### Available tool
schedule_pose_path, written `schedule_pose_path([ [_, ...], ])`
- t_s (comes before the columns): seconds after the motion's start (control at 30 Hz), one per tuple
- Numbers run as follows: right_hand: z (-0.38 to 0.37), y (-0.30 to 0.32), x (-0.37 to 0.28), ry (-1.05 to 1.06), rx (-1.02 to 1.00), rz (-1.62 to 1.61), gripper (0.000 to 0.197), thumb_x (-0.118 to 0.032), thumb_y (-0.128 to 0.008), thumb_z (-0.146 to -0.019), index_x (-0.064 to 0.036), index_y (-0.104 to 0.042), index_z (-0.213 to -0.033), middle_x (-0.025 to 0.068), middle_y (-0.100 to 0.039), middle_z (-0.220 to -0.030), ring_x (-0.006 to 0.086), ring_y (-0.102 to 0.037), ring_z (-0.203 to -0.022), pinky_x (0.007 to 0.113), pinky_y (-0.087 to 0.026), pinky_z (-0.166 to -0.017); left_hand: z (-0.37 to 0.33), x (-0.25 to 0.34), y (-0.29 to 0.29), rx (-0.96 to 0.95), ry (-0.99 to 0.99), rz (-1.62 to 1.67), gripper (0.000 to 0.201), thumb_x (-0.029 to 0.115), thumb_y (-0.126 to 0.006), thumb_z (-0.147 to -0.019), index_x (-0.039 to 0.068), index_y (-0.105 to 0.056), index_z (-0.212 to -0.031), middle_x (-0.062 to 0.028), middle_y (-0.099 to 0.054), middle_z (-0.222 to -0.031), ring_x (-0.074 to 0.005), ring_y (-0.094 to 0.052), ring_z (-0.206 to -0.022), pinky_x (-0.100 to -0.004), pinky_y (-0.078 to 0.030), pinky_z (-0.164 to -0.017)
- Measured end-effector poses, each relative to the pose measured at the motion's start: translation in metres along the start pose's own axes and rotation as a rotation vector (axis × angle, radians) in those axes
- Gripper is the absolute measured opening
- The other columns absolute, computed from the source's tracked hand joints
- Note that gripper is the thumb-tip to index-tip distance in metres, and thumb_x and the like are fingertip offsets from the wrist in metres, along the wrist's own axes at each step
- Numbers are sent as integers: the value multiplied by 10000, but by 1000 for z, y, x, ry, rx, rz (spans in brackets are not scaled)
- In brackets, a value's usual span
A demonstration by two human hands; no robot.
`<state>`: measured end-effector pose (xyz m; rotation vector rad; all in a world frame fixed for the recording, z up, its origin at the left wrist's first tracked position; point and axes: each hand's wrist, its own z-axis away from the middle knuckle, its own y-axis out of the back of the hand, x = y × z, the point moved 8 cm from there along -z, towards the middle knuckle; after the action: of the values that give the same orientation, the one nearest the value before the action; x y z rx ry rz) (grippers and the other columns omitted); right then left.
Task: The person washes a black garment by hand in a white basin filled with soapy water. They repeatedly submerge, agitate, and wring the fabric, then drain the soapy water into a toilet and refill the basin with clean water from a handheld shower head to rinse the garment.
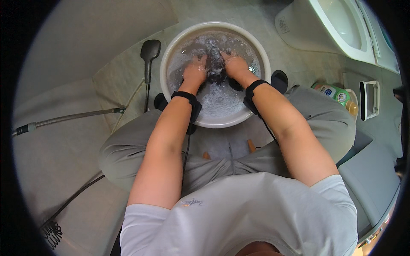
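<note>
A round white basin point(164, 77) of sudsy water point(222, 102) stands on the floor in front of me, between my knees. Both my hands are in it, partly under water. A dark wet cloth point(215, 62) lies bunched between them, foam on top. At its left side, my left hand point(196, 69) is closed on the cloth. My right hand point(235, 66) grips it from the right side. Water and foam hide several fingertips, and the cloth's lower part is submerged. Black bands point(255, 87) with cables circle both forearms near the wrists.
Left of the basin lies a dark grey shower head point(150, 51); a hose point(77, 117) runs further left. A white toilet point(307, 25) stands at the far right. A green bottle point(339, 94) is beside my right knee. Dark slippers point(279, 81) show beside the basin.
</note>
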<state>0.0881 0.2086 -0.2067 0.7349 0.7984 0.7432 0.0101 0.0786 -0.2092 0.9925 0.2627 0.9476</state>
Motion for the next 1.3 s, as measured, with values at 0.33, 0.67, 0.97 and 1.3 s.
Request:
schedule_pose_path([
  [0.33,65,67,-12,-59,-136,156,322,-53,-618,-853,-21,-710,-1160,239,-685,-1204,406,-654,-1157,519,-533,-969,38,-14,48,-148,-19,44,330,164,-599,-927,73,-684,-1233,-245,-706,-1137,-426,-710,-957,-500,-578,-804],
  [0.67,155,251,-62,309,430,62,326,-117,-603,-804,25,-721,-1073,292,-706,-1018,425,-695,-988,493,-562,-844,176,13,233,351,-245,919,205,28,-603,-904,-34,-720,-1062,-110,-705,-922,-214,-673,-803,-359,-602,-685],
  [0.97,267,409,-115,377,768,-369,187,-80,-596,-778,40,-716,-856,154,-678,-671,229,-631,-605,421,-500,-575,280,51,398,851,-590,946,269,-19,-499,-896,-22,-722,-1045,-103,-721,-986,-221,-693,-892,-339,-590,-818],
  [1.3,341,472,-162,778,812,-714,142,11,-584,-808,27,-719,-847,57,-680,-738,145,-609,-661,319,-502,-578,359,78,479,917,-939,1028,354,-84,-422,-800,-19,-705,-1004,-95,-711,-948,-212,-687,-913,-351,-594,-853],
])
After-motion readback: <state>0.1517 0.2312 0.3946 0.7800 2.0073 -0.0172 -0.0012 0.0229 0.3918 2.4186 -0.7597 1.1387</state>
